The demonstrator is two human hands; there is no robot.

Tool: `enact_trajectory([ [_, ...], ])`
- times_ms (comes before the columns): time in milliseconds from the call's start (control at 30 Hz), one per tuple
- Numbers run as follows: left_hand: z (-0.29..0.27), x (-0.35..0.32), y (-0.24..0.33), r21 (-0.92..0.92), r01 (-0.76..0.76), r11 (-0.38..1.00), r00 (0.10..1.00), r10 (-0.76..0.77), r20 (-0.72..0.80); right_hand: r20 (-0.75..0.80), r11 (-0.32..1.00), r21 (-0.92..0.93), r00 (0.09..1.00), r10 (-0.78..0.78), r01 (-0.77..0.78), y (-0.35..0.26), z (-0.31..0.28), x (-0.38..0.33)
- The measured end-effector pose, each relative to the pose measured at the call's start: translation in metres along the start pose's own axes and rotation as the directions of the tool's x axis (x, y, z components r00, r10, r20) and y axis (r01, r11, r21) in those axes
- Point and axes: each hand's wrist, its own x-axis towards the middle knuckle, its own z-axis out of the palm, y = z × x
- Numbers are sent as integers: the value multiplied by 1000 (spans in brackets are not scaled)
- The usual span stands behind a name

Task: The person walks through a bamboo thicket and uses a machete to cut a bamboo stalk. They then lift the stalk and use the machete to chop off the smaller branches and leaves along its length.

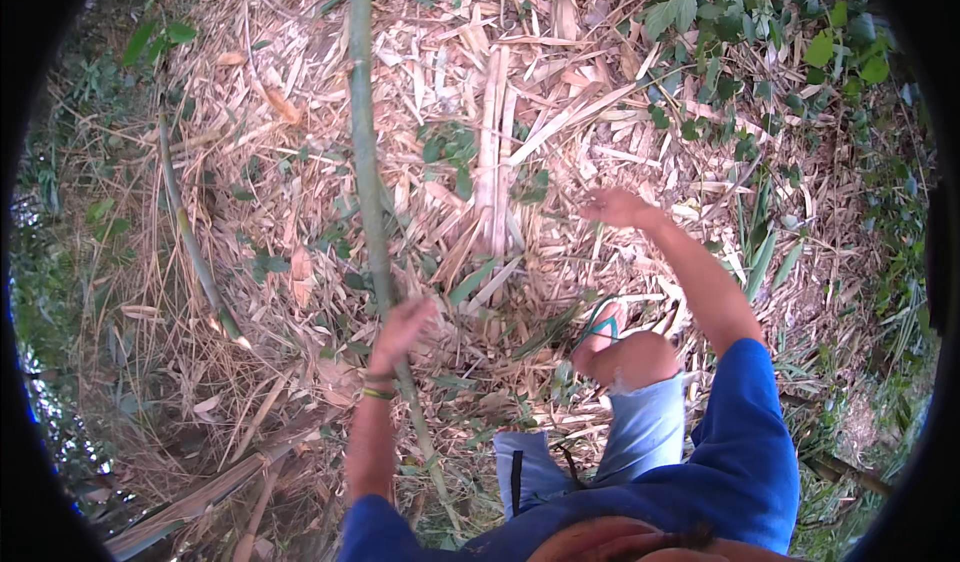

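A long green bamboo pole (365,152) runs from the top of the view down past my left side, thinning toward the bottom. My left hand (403,332) lies across the pole, with its wrist to the left of it. Motion smears those fingers, so whether they grip the pole or only touch it does not show. Held out over the dry litter, my right hand (617,207) is empty, its fingers apart and pointing left. Below it is my foot in a green-strapped flip-flop (598,324).
Dry bamboo sheaths and leaves (430,62) cover the ground. A shorter cut bamboo stem (190,232) lies at the left. Leafy vines (720,52) grow at the far right. Split bamboo (200,502) lies at the lower left.
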Motion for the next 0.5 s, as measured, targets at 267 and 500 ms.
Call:
enact_trajectory([
  [267,-97,-40,260,727,104,678,984,34,-173,-288,992,-128,956,-56,20,105,-196,45],
  [500,-93,-428,76,-425,167,890,478,-450,-754,-195,898,379,968,-158,223,5,-118,-18],
])
